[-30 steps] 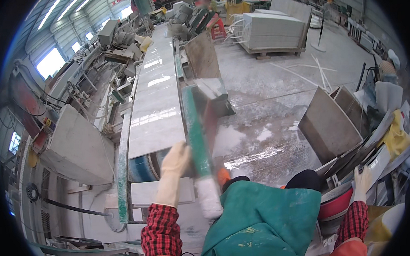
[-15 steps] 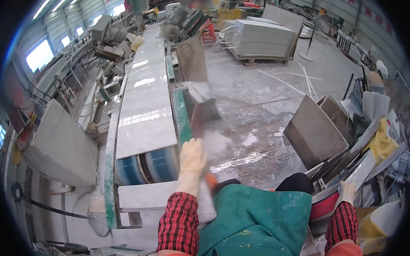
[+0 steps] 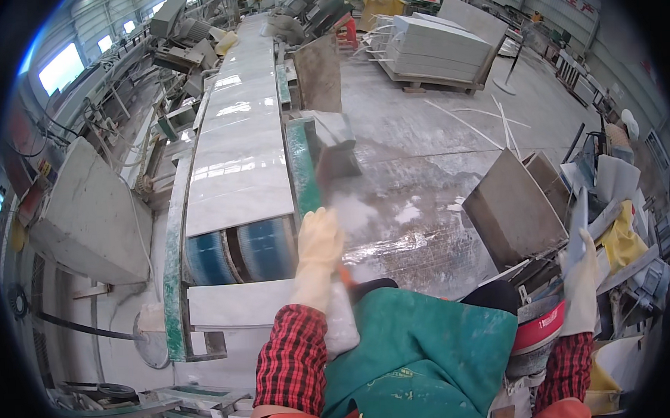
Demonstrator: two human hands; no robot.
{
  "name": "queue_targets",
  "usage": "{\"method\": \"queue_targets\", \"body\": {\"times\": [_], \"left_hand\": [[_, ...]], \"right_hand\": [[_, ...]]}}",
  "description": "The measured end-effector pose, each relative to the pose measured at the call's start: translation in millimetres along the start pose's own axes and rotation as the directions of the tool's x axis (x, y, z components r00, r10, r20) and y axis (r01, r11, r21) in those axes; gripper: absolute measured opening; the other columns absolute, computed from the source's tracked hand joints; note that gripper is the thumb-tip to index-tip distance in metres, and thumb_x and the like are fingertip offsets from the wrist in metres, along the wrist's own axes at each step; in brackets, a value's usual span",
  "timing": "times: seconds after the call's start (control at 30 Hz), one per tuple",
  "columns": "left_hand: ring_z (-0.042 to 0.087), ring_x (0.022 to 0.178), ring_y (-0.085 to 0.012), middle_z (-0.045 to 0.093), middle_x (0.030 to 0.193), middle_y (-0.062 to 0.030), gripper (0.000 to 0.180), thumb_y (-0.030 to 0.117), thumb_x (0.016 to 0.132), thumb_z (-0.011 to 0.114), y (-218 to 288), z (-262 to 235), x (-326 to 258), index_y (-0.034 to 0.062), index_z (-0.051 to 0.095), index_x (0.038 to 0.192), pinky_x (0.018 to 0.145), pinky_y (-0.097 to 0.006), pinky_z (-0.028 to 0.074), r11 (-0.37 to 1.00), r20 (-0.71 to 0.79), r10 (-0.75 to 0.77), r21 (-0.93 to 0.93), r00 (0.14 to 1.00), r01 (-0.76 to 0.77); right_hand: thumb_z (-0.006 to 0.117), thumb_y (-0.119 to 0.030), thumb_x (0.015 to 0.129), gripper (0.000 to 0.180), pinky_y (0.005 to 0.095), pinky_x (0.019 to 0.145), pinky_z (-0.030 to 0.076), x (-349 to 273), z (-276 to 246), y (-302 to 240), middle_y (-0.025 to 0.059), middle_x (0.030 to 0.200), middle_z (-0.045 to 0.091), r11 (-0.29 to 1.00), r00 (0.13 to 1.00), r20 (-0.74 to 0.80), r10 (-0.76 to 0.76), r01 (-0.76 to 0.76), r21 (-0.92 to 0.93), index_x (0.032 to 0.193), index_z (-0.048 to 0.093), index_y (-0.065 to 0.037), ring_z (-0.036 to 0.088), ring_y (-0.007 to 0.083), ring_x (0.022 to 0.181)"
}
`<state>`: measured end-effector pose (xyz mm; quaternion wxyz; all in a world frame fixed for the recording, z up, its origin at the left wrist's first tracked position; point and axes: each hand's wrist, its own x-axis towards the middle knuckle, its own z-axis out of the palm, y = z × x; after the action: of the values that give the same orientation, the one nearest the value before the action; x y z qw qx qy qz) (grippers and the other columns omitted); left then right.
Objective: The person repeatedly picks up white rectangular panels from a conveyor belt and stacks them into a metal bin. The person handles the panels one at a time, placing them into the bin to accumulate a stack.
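Note:
My left hand [image 3: 319,247], in a cream rubber glove, has its fingers curled over the near end of the green rail [image 3: 301,162] beside a conveyor. Pale, glossy stone slabs [image 3: 237,187] lie in a row along the conveyor; blue roller-like bands [image 3: 266,249] show below the nearest slab. At the right, my right hand [image 3: 580,284], gloved alike, is closed around the lower end of a thin grey-white strip [image 3: 577,224] that points upward. Its exact kind is unclear. Just left of that hand sits a round container with a red band [image 3: 540,325].
A brown-grey panel [image 3: 511,209] leans among offcuts at the right, near a yellow sheet [image 3: 626,239]. Stacked white slabs [image 3: 436,48] rest on a pallet farther back. A large pale block [image 3: 92,212] stands left of the conveyor. The floor [image 3: 396,244] looks wet.
My right hand has moved up and forward, and the thin strip now stands more upright by it. My left hand stays at the rail. The whole view has shifted slightly.

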<state>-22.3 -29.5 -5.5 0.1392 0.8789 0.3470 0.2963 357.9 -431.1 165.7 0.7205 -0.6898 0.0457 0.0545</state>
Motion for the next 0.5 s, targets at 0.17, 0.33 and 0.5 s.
{"method": "queue_targets", "body": {"times": [0.17, 0.33, 0.5], "left_hand": [[0.055, 0.118, -0.0468, 0.063, 0.125, -0.0233, 0.04, 0.012, 0.086, 0.069, -3, 9, 2, 0.0039, 0.06, 0.124, 0.107, -0.051, 0.042, 0.999, -0.056, 0.027, -0.015, 0.998, -0.028], [0.055, 0.118, -0.0464, 0.062, 0.125, -0.025, 0.038, 0.011, 0.087, 0.067, -9, 11, -1, 0.0034, 0.061, 0.123, 0.105, -0.051, 0.043, 0.999, -0.06, 0.053, 0.011, 0.997, -0.053], [0.054, 0.121, -0.0456, 0.062, 0.126, -0.0257, 0.036, 0.009, 0.09, 0.065, 5, 11, 6, 0.0033, 0.06, 0.125, 0.108, -0.051, 0.04, 0.997, 0.051, 0.071, 0.001, 0.996, -0.071]], "right_hand": [[0.071, -0.048, 0.081, 0.058, 0.0457, 0.068, 0.058, 29, 77, 32, 0.0068, 0.117, 0.065, 0.958, 0.895, 0.392, 0.213, -0.271, 0.097, 0.127, 0.062, -0.014, 0.063, 0.0278, 0.098], [0.075, -0.043, 0.08, 0.057, 0.051, 0.07, 0.057, 24, 140, 94, 0.0086, 0.118, 0.067, 0.821, 0.701, 0.537, 0.469, -0.57, 0.029, 0.128, 0.062, -0.013, 0.064, 0.0293, 0.101], [0.077, -0.042, 0.077, 0.058, 0.0529, 0.077, 0.056, 33, 140, 173, 0.0095, 0.127, 0.062, 0.747, 0.702, 0.296, 0.648, -0.662, -0.063, 0.126, 0.065, -0.015, 0.06, 0.0291, 0.112]]}}
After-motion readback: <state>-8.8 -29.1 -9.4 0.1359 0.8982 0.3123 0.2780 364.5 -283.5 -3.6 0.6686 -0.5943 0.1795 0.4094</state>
